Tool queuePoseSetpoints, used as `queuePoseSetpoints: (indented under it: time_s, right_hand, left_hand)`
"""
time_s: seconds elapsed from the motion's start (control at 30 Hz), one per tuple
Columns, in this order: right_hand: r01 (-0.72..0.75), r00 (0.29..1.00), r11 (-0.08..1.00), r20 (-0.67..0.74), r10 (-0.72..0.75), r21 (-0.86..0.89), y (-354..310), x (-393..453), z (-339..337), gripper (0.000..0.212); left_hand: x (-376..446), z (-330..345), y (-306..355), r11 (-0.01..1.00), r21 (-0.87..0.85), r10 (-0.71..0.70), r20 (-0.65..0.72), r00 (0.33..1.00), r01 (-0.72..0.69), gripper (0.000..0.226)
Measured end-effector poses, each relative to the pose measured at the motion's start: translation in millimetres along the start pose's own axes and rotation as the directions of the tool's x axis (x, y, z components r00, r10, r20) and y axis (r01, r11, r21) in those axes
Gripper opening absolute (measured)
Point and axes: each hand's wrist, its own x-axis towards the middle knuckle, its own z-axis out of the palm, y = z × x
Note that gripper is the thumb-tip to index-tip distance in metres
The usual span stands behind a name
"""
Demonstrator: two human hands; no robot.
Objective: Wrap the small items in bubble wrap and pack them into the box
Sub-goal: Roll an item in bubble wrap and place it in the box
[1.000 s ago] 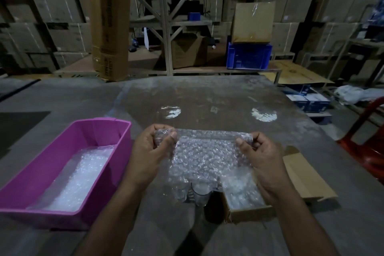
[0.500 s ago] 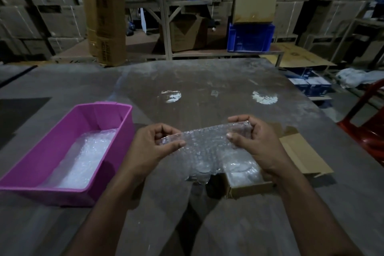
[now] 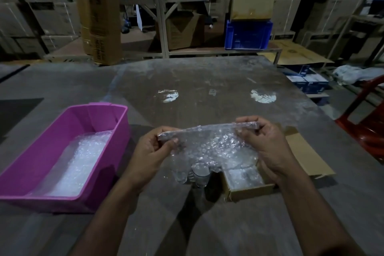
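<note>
I hold a sheet of bubble wrap (image 3: 209, 143) stretched above the table. My left hand (image 3: 151, 151) pinches its left top corner and my right hand (image 3: 264, 143) pinches its right top corner. Under the hanging sheet stand small clear glass items (image 3: 199, 174) on the table, partly veiled by the wrap. An open cardboard box (image 3: 249, 190) with wrap inside sits just right of them, below my right hand.
A pink plastic tub (image 3: 116, 139) holding more bubble wrap stands at the left. The grey table (image 3: 207, 85) stretches ahead. A red chair (image 3: 369, 129) is at the right edge. Stacked cartons, a blue crate (image 3: 247, 35) and metal shelving fill the background.
The upright sheet was lowered and tipped flatter half a second ago; now it is stretched wider between my hands, with its top edge slightly raised.
</note>
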Motion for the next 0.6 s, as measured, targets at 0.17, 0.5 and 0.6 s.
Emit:
queuePoseSetpoints:
  time_s: [0.17, 0.5, 0.6]
  right_hand:
    - [-0.033, 0.988, 0.994, 0.145, 0.048, -0.101, 10.3, 1.1, -0.3, 0.066]
    - [0.029, 0.999, 1.000, 0.044, -0.029, -0.008, 16.1, 15.8, 1.3, 0.030]
    - [0.007, 0.999, 1.000, 0.037, -0.008, 0.016, 17.4, 18.9, 0.3, 0.015]
  left_hand:
    - [8.3, 5.9, 0.3, 0.988, -0.156, -0.004, -0.124, 0.992, -0.016, 0.013]
    - [16.3, -7.2, 5.1, 1.000, -0.005, -0.014, -0.019, 1.000, 0.014, 0.028]
    - [18.1, -12.0, 2.7, 0.994, -0.015, -0.104, 0.025, 0.994, 0.104, 0.017]
